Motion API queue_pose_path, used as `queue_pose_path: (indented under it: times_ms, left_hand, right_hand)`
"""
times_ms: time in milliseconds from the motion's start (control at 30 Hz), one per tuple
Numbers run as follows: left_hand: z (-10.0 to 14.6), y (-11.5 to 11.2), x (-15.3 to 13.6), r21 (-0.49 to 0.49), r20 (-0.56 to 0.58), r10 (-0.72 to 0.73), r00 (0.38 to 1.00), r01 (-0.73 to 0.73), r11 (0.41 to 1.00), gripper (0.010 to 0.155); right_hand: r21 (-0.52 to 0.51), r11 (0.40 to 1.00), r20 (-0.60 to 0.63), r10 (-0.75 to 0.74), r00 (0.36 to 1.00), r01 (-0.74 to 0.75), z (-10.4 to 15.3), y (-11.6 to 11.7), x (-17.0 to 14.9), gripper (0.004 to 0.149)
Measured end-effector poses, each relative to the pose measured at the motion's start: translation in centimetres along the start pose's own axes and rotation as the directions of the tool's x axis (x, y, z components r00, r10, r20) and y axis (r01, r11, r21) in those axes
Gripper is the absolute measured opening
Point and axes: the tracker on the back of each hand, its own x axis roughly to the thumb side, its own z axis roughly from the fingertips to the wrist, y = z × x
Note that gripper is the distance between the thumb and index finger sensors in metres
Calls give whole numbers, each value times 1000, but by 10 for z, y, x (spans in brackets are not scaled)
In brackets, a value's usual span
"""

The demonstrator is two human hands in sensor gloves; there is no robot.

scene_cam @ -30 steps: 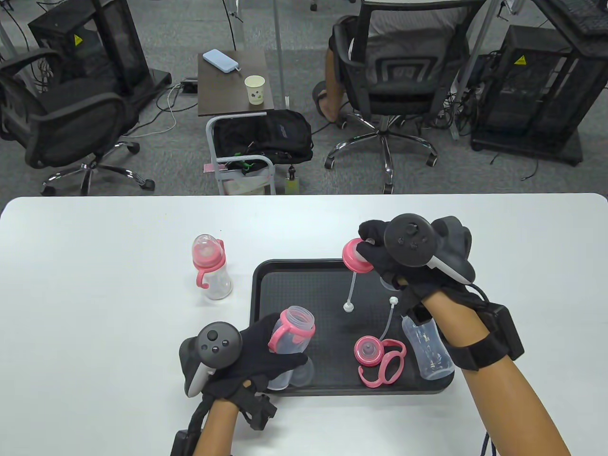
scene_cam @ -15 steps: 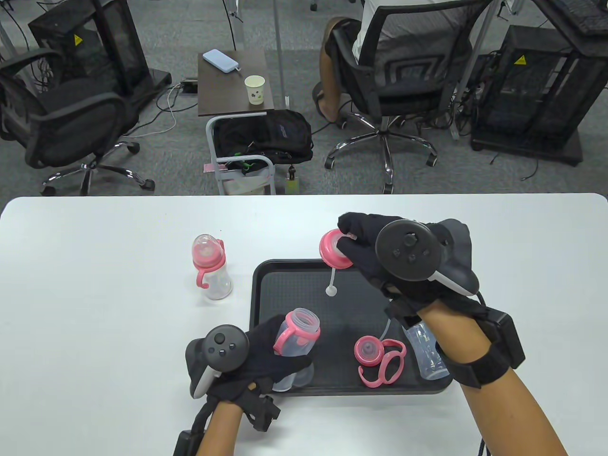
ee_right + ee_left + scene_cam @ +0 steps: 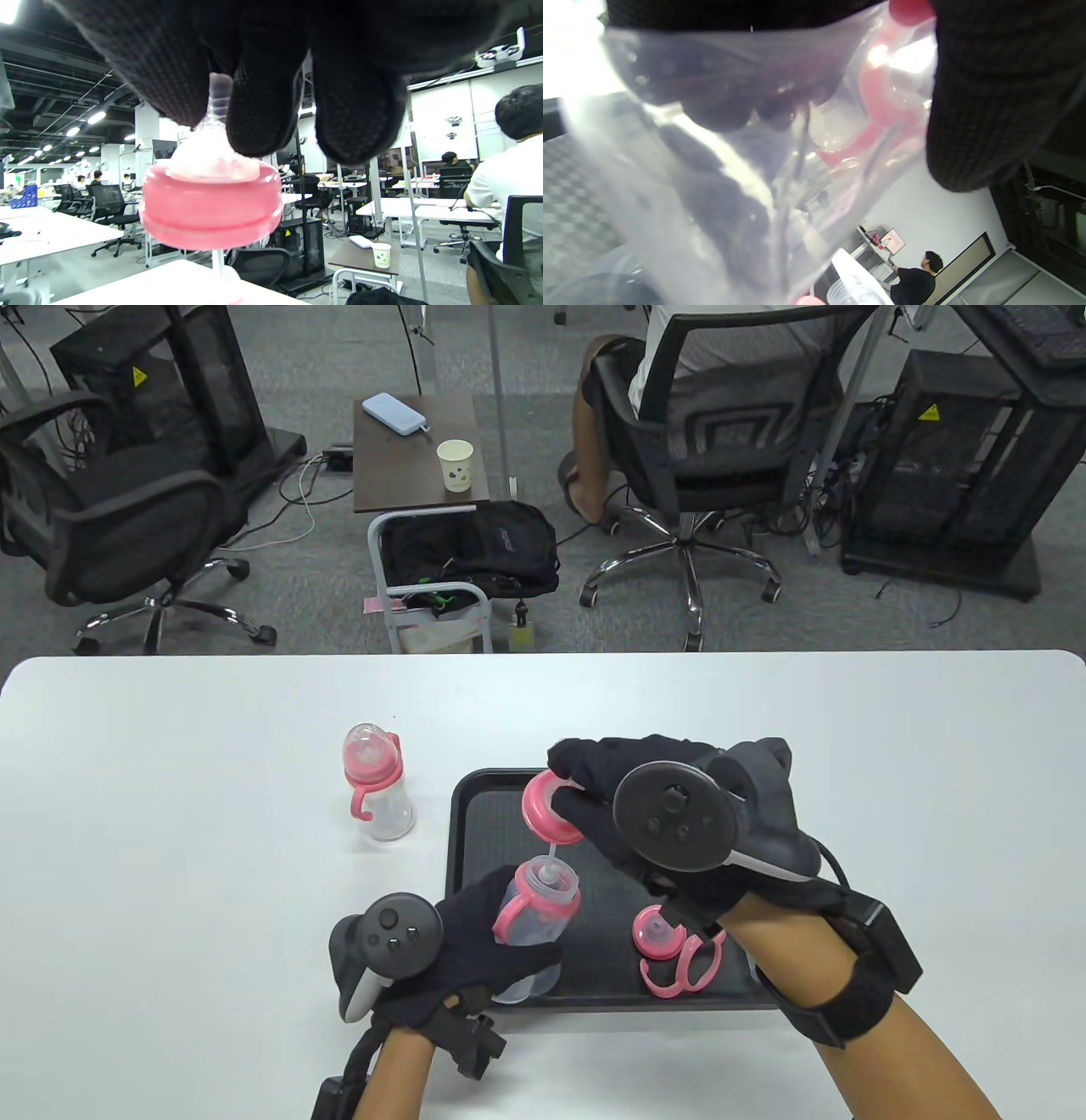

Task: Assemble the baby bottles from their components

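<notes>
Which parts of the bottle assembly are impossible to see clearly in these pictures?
- Straw tip: table view, too small to tell how far it sits inside the open bottle.
- Bottle base: table view, hidden behind the left hand.
- Spare bottle on the tray: table view, covered by the right hand.
- Pink cap underside: right wrist view, faces away.
- Left wrist view: blurred plastic.

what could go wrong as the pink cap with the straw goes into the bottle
The straw is only just entering the mouth of the open bottle; it may catch on the rim and bend. The left hand holds that bottle tilted, so the pink cap, pinched by the right hand, may meet the neck askew and cross-thread. The handle ring might slip.
</notes>
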Motion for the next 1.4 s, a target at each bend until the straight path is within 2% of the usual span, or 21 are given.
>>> queue_pose_path:
  times_ms: [67,133,267,433,767,900,933,1000,1100,1133,1267,1400]
  left_hand:
    - [1,0,2,4,39,18,999,-18,1000,100]
    - [1,1,2,21,63,48,997,-49,999,100]
    - [2,2,2,33,103,87,991,-91,995,100]
    - [1,1,3,0,133,121,984,-122,993,100]
    - [0,1,5,-56,156,128,979,-120,991,99]
    - [0,0,3,-63,159,121,980,-112,992,99]
    - [0,0,3,-52,164,125,979,-118,992,99]
    - [0,0,4,-56,168,134,977,-127,990,100]
    - [1,0,7,-54,174,124,977,-116,992,99]
    - [1,0,9,-53,175,113,978,-106,993,100]
    - [2,-1,14,-62,202,109,973,-98,993,99]
    - [4,0,17,-56,220,86,972,-75,996,100]
  right_hand:
    - [47,999,36,-25,999,23,0,5,-1,45]
    - [83,995,5,-49,999,49,2,10,-4,45]
    - [156,985,41,-83,996,76,4,23,-13,45]
    - [255,960,66,-133,989,113,8,42,-22,45]
    - [323,937,59,-163,985,136,13,71,-30,45]
    - [342,926,52,-189,981,160,14,75,-33,46]
    - [352,920,48,-200,979,171,15,75,-35,48]
    - [351,922,44,-193,980,166,16,74,-36,63]
    - [395,914,18,-114,993,98,16,74,-34,85]
    - [413,908,34,-92,995,69,16,76,-32,89]
    - [458,889,80,-25,996,-15,16,89,-21,91]
    - [524,850,91,-124,988,58,15,93,-27,82]
